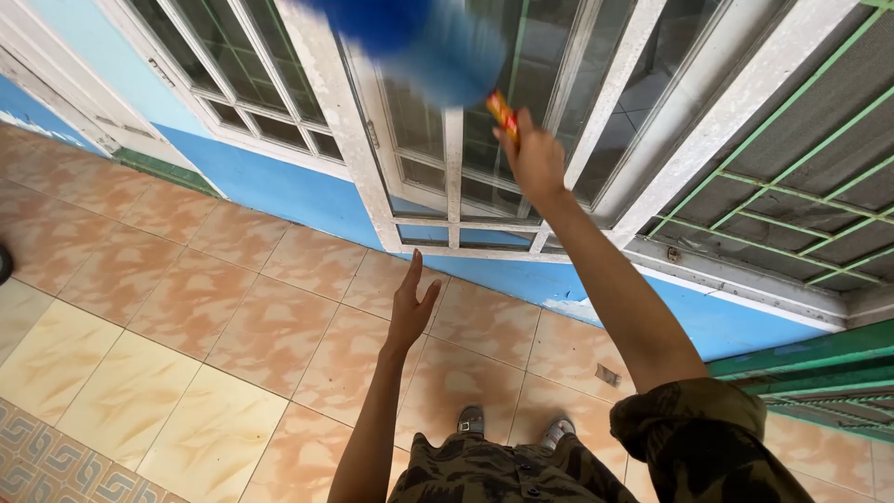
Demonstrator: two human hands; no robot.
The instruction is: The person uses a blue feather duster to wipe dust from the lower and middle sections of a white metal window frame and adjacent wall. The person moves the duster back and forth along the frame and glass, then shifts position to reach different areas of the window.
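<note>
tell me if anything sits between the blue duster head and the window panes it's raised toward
Nothing visible does. The right hand holds the duster up by its handle, its blurred blue head right over the white window frame. The left hand hangs open lower down, apart.

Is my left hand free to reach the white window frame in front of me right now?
Probably yes. The left hand is open and empty, held out toward the window frame with nothing between them. The right hand grips the blue duster higher up, out of its way.
</note>
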